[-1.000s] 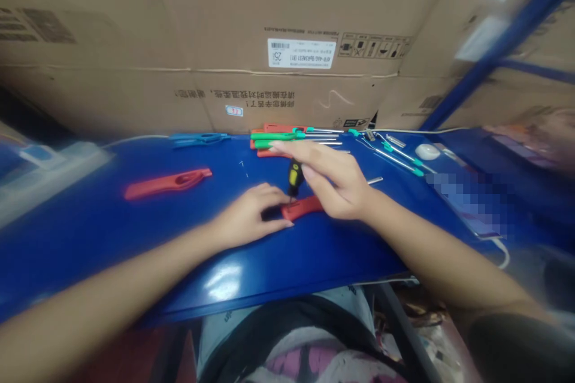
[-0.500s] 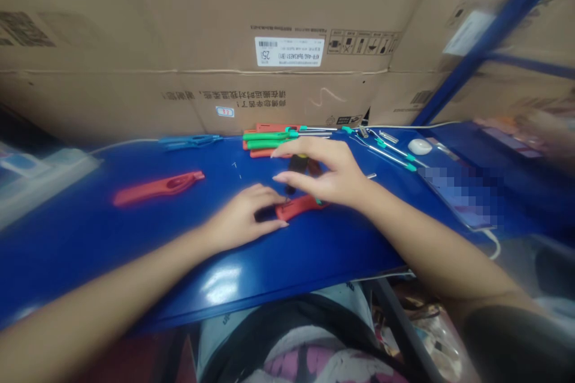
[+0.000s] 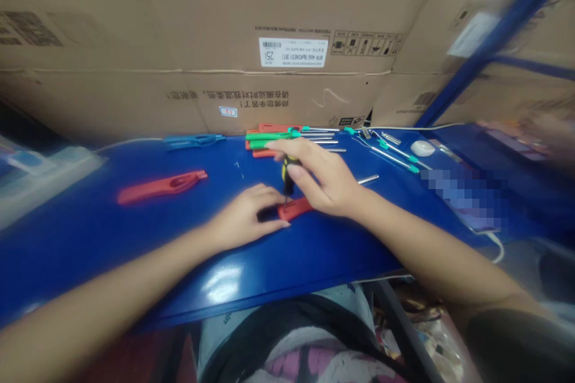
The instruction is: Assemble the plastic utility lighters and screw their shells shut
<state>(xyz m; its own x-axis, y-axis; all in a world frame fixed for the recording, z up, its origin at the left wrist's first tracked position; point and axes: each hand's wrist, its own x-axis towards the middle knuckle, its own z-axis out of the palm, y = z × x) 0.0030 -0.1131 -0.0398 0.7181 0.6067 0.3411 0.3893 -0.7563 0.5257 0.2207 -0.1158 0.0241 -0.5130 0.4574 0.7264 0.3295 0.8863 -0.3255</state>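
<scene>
My left hand (image 3: 245, 215) lies closed on the blue table (image 3: 112, 233), pinching the left end of a red plastic handle (image 3: 294, 208). Over that handle my right hand (image 3: 321, 176) grips a small yellow and black screwdriver (image 3: 288, 173) held upright. Its tip points down at the handle between my two hands. Part of the handle is hidden under my fingers.
Another red handle (image 3: 162, 185) lies to the left, a blue one (image 3: 195, 140) behind it. Green and red handles (image 3: 274, 137) with metal rods (image 3: 395, 155) lie at the back. Cardboard boxes (image 3: 179, 42) form a wall behind. A white cable (image 3: 496, 245) runs off right.
My right hand had lowered and spread over the handle half a second ago; it now holds the screwdriver upright again, tip on the red handle. The left hand has stayed put.
</scene>
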